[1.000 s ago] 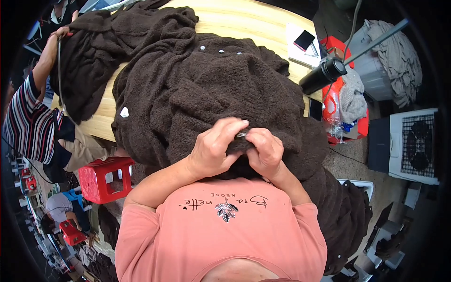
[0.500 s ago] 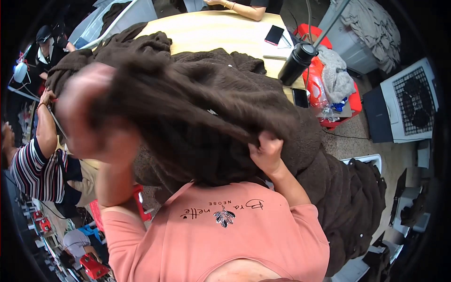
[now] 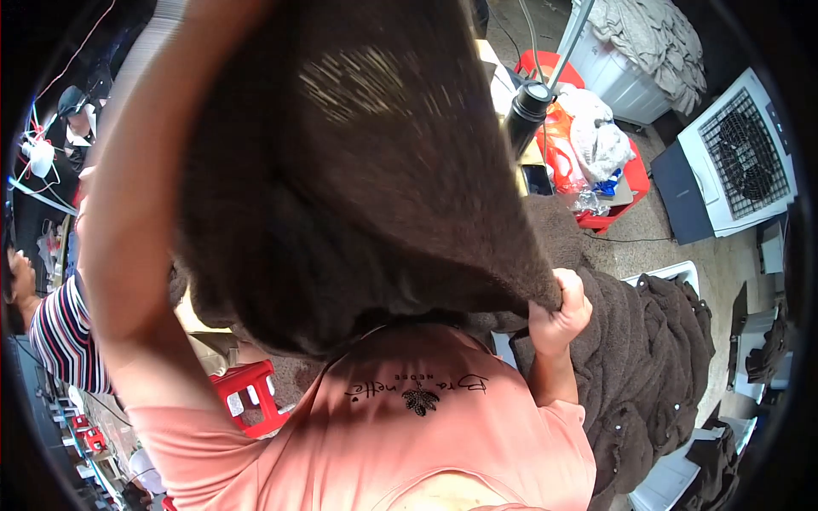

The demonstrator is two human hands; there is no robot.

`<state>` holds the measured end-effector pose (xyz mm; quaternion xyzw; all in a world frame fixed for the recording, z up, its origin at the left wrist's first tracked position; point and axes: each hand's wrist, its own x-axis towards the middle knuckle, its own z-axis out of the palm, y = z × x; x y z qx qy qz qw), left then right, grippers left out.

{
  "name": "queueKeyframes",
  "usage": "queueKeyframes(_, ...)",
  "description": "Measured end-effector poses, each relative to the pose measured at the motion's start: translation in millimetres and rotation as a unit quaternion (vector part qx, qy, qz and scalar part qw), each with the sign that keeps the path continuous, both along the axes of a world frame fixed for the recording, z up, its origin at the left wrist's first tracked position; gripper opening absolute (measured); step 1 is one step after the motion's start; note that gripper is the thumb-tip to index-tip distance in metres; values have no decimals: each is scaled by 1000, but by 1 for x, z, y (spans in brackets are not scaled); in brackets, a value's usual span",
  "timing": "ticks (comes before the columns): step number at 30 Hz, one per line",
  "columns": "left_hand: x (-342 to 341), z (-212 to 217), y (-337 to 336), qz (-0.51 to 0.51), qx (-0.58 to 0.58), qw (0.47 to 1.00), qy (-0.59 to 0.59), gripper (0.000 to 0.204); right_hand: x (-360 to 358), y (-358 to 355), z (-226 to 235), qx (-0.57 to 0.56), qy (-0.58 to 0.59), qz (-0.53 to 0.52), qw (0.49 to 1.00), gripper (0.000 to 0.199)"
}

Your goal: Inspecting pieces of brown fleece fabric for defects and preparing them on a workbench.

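Observation:
A large dark brown fleece cloth [image 3: 383, 187] is lifted and stretched in front of my chest, hiding most of the table behind it. My right hand [image 3: 560, 315] is closed around the lower right corner of the cloth, thumb up against its edge. My left forearm [image 3: 136, 221] rises blurred along the cloth's left side to the top edge of the picture, where the left hand passes out of view. Light glints in streaks through or on the upper part of the cloth.
More brown fleece [image 3: 639, 366] is heaped to my right, partly over a white bin [image 3: 682, 272]. A black bottle [image 3: 528, 111] stands at the table's right end, beside a red stool [image 3: 626, 192] with bags. An air cooler [image 3: 724, 162] is farther right. A person in stripes [image 3: 64, 332] is at left.
My left arm has swung up and forward, raising the cloth so it covers the table. My right hand, still gripping its corner, has moved right and slightly nearer.

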<state>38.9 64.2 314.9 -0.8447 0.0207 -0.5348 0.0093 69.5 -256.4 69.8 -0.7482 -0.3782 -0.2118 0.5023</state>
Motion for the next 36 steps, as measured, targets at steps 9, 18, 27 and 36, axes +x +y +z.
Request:
queueKeyframes(9, 32, -242, -77, -199, -227, 905, 301, 38, 18, -14, -38, -508, 64, 127, 849, 44)
queueKeyframes(18, -76, -275, -84, -85, -309, 902, 291, 20, 44, 62, -54, -192, 36, 174, 965, 36)
queueKeyframes(27, -66, -289, -98, 18, -256, 929, 267, 48, 54, 112, -67, -122, -66, 255, 957, 22)
queueKeyframes(36, -44, -284, -110, -86, -328, 918, 204, 24, 56, 100, -49, -84, -34, 322, 942, 13)
